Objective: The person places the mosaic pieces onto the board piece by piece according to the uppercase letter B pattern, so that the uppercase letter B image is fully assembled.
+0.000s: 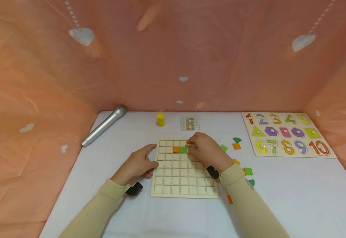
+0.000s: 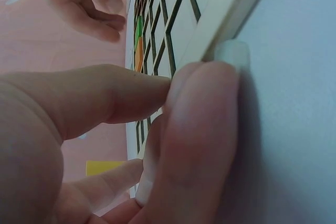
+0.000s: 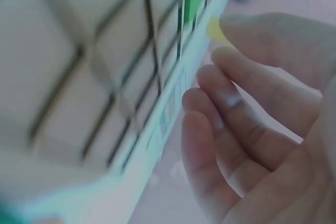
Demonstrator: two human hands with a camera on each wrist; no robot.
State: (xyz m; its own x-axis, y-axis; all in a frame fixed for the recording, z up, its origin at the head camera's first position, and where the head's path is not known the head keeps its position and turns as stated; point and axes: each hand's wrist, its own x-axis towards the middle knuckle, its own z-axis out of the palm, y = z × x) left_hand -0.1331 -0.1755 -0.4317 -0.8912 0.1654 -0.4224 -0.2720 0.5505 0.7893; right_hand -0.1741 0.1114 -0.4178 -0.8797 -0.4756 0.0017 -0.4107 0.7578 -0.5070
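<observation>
A pale wooden grid board (image 1: 167, 172) lies on the white table. An orange square tile (image 1: 176, 149) and a green square tile (image 1: 184, 150) sit side by side in cells of its second row. My left hand (image 1: 137, 162) grips the board's left edge; in the left wrist view its thumb (image 2: 131, 90) is at the rim, with fingers curled at the side. Over the board's upper right is my right hand (image 1: 207, 148), beside the green tile. In the right wrist view, the right hand's fingers (image 3: 247, 124) are loosely bent, with no tile visible between them.
Several loose orange and green pieces, including a green square (image 1: 248, 171), lie right of the board. Behind it are a yellow cylinder (image 1: 160, 120) and a small pattern card (image 1: 190, 123). A silver microphone (image 1: 104, 126) lies back left, a number puzzle (image 1: 289, 134) back right.
</observation>
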